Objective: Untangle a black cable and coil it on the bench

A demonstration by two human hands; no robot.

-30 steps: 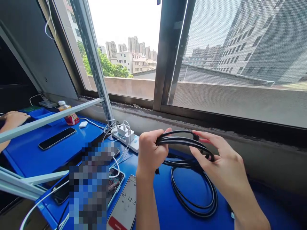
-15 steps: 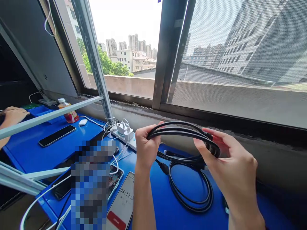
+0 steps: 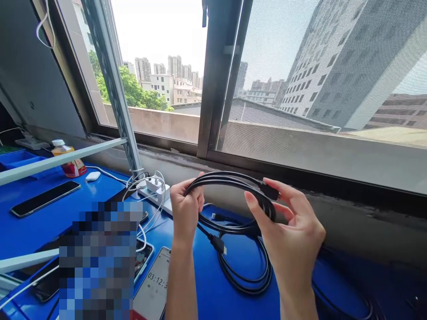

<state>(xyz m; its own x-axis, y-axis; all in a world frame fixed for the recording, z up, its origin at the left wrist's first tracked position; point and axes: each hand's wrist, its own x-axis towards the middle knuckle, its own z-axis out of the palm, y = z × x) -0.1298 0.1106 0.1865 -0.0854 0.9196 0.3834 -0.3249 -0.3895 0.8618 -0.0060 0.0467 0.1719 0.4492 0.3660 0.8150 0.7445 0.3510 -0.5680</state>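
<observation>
A coiled black HDMI cable (image 3: 227, 178) is held up in front of me. My left hand (image 3: 187, 200) is closed round the left side of the coil. On the right side, my right hand (image 3: 293, 222) has the coil between its thumb and fingers, its index fingertip at one black plug (image 3: 269, 190). The cable's other plug (image 3: 218, 243) hangs below my left hand, metal end showing. Beneath, another coiled black cable (image 3: 247, 291) lies on the blue table (image 3: 207, 284), partly hidden by my right hand.
A white power strip (image 3: 163, 195) with chargers and white cords stands by the wall. Phones (image 3: 151, 282) lie at the left, beside a pixelated area. A metal shelf post (image 3: 128, 146) and crossbar, a drink bottle (image 3: 68, 162) and more black cable (image 3: 347, 306) surround the workspace.
The view has shifted right. The right hand's fingers have loosened and spread around the coil, exposing the plug near the index fingertip. The hanging plug's metal end now shows.
</observation>
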